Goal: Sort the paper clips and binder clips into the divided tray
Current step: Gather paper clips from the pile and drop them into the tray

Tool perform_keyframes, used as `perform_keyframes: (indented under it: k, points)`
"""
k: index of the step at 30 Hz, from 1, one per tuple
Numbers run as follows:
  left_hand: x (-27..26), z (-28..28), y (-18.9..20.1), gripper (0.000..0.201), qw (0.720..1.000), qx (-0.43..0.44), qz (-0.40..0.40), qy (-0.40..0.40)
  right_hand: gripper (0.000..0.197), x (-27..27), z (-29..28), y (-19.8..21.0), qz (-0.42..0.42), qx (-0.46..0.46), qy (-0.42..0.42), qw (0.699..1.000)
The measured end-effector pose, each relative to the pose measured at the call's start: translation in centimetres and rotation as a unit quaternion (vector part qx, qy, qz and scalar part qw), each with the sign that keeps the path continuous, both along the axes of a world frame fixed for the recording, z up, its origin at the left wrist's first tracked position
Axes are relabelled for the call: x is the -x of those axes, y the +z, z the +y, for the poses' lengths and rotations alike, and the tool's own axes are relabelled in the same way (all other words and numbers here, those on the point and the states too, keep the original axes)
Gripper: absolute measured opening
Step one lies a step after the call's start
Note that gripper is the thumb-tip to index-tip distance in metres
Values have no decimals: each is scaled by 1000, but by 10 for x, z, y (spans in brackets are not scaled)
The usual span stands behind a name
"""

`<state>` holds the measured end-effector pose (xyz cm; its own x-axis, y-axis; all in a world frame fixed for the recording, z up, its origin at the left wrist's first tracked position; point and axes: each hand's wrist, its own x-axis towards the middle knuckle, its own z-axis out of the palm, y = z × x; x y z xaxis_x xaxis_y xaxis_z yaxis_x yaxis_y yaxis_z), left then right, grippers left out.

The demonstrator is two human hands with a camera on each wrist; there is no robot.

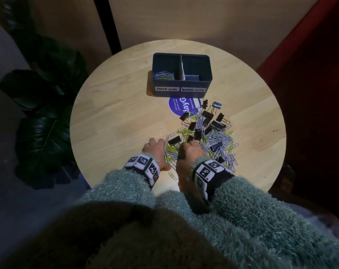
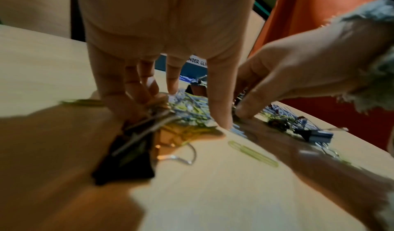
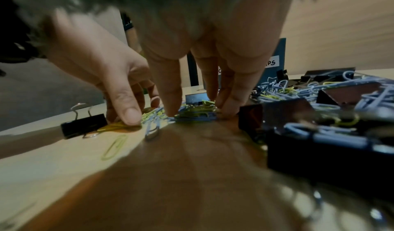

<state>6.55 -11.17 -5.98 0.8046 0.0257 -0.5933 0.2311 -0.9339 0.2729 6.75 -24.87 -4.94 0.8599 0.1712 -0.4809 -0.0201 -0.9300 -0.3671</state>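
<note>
A dark grey divided tray (image 1: 182, 85) labelled PAPER CLIPS and BINDER CLIPS stands at the far side of the round table (image 1: 110, 117). Its left compartment holds paper clips (image 1: 163, 75). A mixed heap of blue and green paper clips (image 1: 219, 138) and black binder clips (image 1: 217, 124) lies nearer me. At the heap's near edge, my left hand (image 1: 155, 148) has thumb and curled fingers round a bunch of paper clips (image 2: 187, 110). Beside it, my right hand (image 1: 190, 150) pinches another bunch (image 3: 194, 115). A black binder clip (image 1: 174, 141) lies between the hands, another (image 2: 127, 158) under my left wrist.
One green paper clip (image 1: 172, 175) lies loose near the table's front edge. A purple round sticker (image 1: 181, 107) sits between tray and heap. Dark plant leaves (image 1: 44, 94) stand left of the table, a red surface (image 1: 310, 74) to the right. Bare wood spreads left of the heap.
</note>
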Motion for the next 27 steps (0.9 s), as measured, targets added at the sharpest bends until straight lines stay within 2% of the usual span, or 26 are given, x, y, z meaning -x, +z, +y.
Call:
perform_keyframes:
  k: [4,6,8,10,12,13,16,18,21,23,24,27]
  points:
    - [1,-4,-7,75,999,13,-34,-2,66,-7,-2,-1,-35,-7,-18,999]
    - [2,-2,-10,76,999,24,-47,7,64,-10,-4,-4,-51,4,36,998]
    - [3,0,-11,77,998,33,-53,1,63,-15,-8,-7,-31,50,83,995]
    - [3,2,-11,76,998,37,-47,-9,58,-23,-10,-10,-16,91,74,993]
    - [3,2,-11,75,998,38,-40,-11,46,-29,-13,-9,-31,104,27,994]
    - [3,2,-10,77,998,37,-40,-8,46,-32,-14,-9,-51,104,5,993]
    - [2,5,-9,92,999,28,-46,-2,50,-33,-17,-9,-113,61,5,992]
    - [1,6,-8,100,999,18,-40,-15,50,-26,-14,-10,-108,12,29,994]
    - [2,3,-5,90,998,14,-33,-42,74,-9,-6,-16,-2,22,97,995]
    - [4,-1,-5,81,998,24,-34,-54,87,-1,-2,-19,3,68,131,989]
    - [5,-3,-6,76,997,34,-33,-55,86,0,-1,-22,-6,65,132,989]
    - [8,-6,-6,56,996,53,-40,-52,67,-1,1,-23,-12,10,107,994]
